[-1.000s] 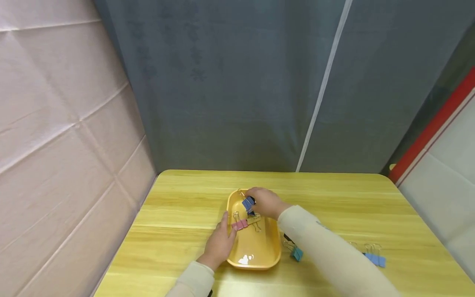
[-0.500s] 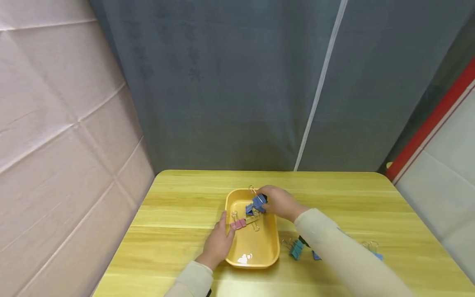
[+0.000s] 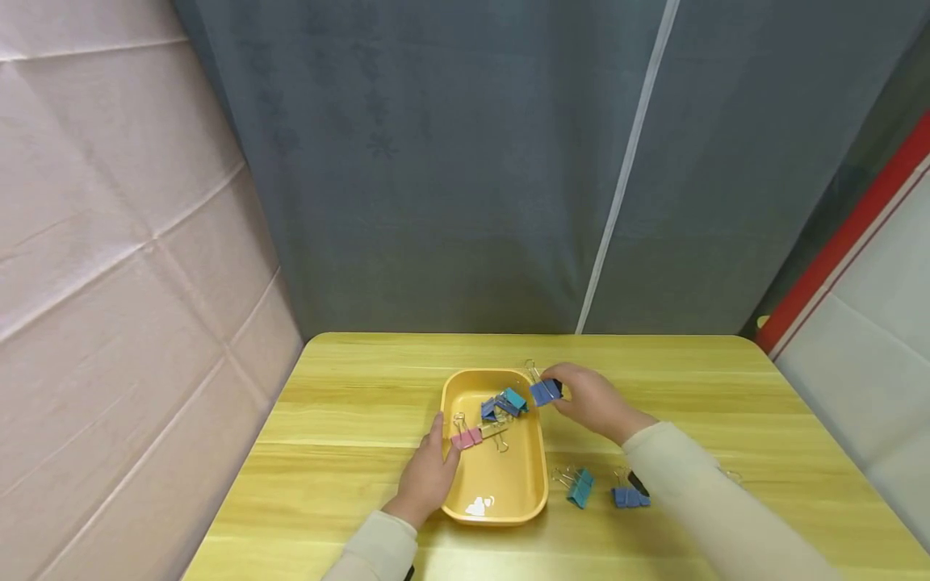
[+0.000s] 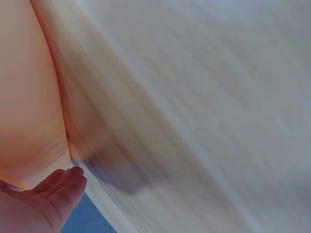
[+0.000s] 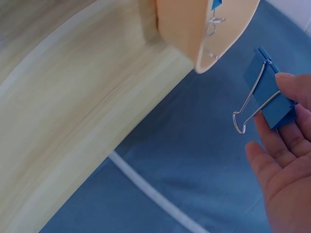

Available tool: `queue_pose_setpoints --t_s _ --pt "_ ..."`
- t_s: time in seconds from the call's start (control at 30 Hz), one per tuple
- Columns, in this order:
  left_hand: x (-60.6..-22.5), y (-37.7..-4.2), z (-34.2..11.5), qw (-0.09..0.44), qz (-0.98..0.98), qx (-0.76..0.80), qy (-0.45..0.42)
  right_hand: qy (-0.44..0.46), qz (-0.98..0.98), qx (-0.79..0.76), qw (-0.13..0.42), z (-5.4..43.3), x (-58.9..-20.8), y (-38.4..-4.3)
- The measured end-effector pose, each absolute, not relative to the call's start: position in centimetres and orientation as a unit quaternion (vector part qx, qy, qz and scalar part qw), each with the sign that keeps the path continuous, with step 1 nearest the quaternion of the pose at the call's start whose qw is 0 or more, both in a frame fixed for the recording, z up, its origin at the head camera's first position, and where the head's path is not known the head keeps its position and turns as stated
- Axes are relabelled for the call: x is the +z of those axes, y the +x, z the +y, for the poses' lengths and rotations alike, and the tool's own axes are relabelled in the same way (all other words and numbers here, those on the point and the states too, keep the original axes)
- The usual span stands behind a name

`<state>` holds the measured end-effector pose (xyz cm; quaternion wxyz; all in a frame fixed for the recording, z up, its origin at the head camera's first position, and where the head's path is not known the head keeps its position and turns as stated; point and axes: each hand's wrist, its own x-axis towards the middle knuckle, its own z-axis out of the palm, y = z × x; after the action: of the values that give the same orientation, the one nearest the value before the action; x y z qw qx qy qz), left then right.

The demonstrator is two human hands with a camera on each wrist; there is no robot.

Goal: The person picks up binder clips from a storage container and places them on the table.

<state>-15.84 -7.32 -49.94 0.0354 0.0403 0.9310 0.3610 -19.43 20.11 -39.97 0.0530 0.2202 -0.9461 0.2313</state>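
Note:
A yellow tray sits on the table with pink, cream, blue and teal binder clips inside. My left hand holds the tray's left side, thumb over the rim and fingers along the outer wall. In the left wrist view its fingers lie by the tray wall. Just off the tray's upper right edge, my right hand pinches a blue binder clip by its body between thumb and fingers, the wire handles pointing away from the palm.
Right of the tray, a teal binder clip and a blue binder clip lie on the wooden table. My right sleeve partly covers another clip's wire handles. A grey-blue curtain hangs behind the table.
My right hand has moved right with the blue binder clip, from over the tray to just past its edge. That uncovers a teal clip inside. The left hand stays at the tray.

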Motion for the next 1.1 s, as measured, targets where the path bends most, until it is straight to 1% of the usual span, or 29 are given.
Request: queue_pose_setpoints --t_s 0.2,0.63,1.1 --pt "-49.9 -15.9 -7.3 0.029 0.932 0.358 0.043 0.207 -0.948 0.232 0.069 22.3 -39.8 -18.4" --pt "-50.0 -15.9 -7.3 0.038 0.933 0.356 0.042 0.115 -0.963 0.242 0.031 27.6 -39.6 -16.0" --pt "-50.1 -16.0 -7.5 0.047 0.933 0.355 0.047 0.075 -0.969 0.236 0.024 32.6 -40.6 -13.8"
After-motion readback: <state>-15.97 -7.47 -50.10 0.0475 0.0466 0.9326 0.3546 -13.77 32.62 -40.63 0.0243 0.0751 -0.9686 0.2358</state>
